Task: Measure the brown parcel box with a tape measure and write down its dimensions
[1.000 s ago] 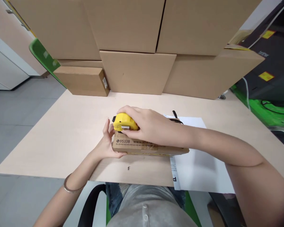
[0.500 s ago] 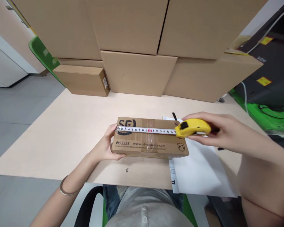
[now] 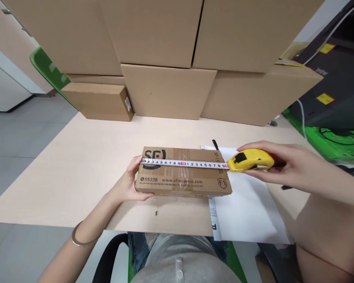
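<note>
Tape case (image 3: 255, 157) slid R since prev, just past R edge of box (image 3: 168, 173). My L hand (image 3: 124, 185): fingers clamped on box's L end, over worktop (image 3: 76, 169); blade (image 3: 191, 164) spans box top; my R hand (image 3: 283, 158): fingers clamped round case. I'd keep blade flat, parallel w/ edge.

Forward-down head view (over table (image 3: 67, 177))
</note>
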Demonstrator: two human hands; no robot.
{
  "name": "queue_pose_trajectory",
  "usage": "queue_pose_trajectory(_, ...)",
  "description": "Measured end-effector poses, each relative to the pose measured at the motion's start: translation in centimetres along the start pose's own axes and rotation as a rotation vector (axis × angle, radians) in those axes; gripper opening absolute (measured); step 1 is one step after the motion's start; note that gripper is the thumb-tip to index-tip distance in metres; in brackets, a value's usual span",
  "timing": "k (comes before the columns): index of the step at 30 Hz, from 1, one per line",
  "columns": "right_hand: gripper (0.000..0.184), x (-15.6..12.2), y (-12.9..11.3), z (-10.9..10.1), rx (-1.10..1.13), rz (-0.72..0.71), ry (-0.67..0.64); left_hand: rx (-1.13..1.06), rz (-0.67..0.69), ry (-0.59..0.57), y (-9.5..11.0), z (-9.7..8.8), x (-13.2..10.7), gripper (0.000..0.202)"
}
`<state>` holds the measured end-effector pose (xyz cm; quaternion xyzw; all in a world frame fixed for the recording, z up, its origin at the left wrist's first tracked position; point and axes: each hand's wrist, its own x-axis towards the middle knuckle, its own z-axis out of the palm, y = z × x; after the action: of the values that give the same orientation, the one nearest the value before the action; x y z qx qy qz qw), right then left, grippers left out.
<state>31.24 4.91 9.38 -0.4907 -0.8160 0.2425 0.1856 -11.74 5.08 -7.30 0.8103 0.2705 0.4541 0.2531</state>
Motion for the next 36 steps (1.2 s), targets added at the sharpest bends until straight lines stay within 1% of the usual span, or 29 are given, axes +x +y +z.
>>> queue_pose_trajectory(3, 0.031, 1.5, -1.6, -0.4, -0.018, -0.093, -0.045, -0.015, -0.008, 0.008, 0.1, 0.1, 0.0, 0.123)
queue_pose_trajectory(5, 0.03, 3.5, -3.4, 0.2, -0.022, -0.135, -0.127, -0.023, -0.023, 0.015, 0.2, 0.1, -0.1, 0.123)
queue_pose_trajectory(8, 0.028, 7.1, -6.5, 2.4, -0.035, -0.204, -0.251, -0.023, -0.053, 0.01, 0.4, 0.1, -0.1, 0.122)
queue_pose_trajectory(10, 0.03, 9.2, -8.6, 4.2, -0.094, -0.3, -0.264, -0.027, -0.061, 0.005, 0.4, 0.0, -0.3, 0.123)
queue_pose_trajectory(12, 0.027, 10.8, -10.4, 5.8, -0.132, -0.402, -0.25, -0.032, -0.068, 0.0, 0.1, 0.0, -0.5, 0.126)
queue_pose_trajectory(14, 0.023, 11.7, -11.7, 7.0, -0.142, -0.483, -0.243, -0.05, -0.083, 0.007, -0.3, 0.2, -0.8, 0.129)
queue_pose_trajectory(16, 0.022, 12.1, -12.4, 7.6, -0.146, -0.537, -0.246, -0.083, -0.106, 0.033, -0.6, 0.4, -1.2, 0.134)
queue_pose_trajectory(19, 0.021, 11.9, -12.5, 7.1, -0.135, -0.566, -0.23, -0.142, -0.15, 0.071, -0.2, 0.8, -1.1, 0.138)
queue_pose_trajectory(21, 0.027, 11.4, -12.1, 6.0, -0.101, -0.534, -0.169, -0.174, -0.225, 0.088, 0.6, 0.9, -0.3, 0.133)
queue_pose_trajectory(22, 0.034, 11.0, -11.8, 5.4, -0.084, -0.5, -0.13, -0.192, -0.287, 0.104, 1.2, 0.9, 0.3, 0.126)
queue_pose_trajectory(24, 0.047, 10.2, -11.3, 4.4, -0.056, -0.42, -0.081, -0.245, -0.46, 0.161, 2.3, 0.8, 2.0, 0.107)
queue_pose_trajectory(26, 0.051, 9.3, -10.7, 4.0, -0.029, -0.361, -0.105, -0.346, -0.65, 0.189, 2.9, 0.6, 3.8, 0.084)
queue_pose_trajectory(28, 0.049, 8.5, -9.8, 4.6, -0.004, -0.312, -0.173, -0.443, -0.794, 0.161, 3.0, 0.5, 5.3, 0.07)
queue_pose_trajectory(31, 0.049, 7.6, -8.2, 6.6, 0.032, -0.218, -0.292, -0.504, -0.923, 0.139, 2.5, 0.7, 6.4, 0.065)
queue_pose_trajectory(33, 0.049, 7.3, -7.0, 8.0, 0.067, -0.188, -0.334, -0.539, -0.951, 0.165, 2.3, 0.9, 6.6, 0.062)
queue_pose_trajectory(34, 0.048, 7.3, -6.5, 8.6, 0.078, -0.194, -0.333, -0.563, -0.952, 0.182, 2.3, 1.1, 6.6, 0.061)
queue_pose_trajectory(36, 0.046, 7.5, -5.7, 9.5, 0.054, -0.238, -0.285, -0.613, -0.951, 0.222, 2.5, 1.4, 6.7, 0.06)
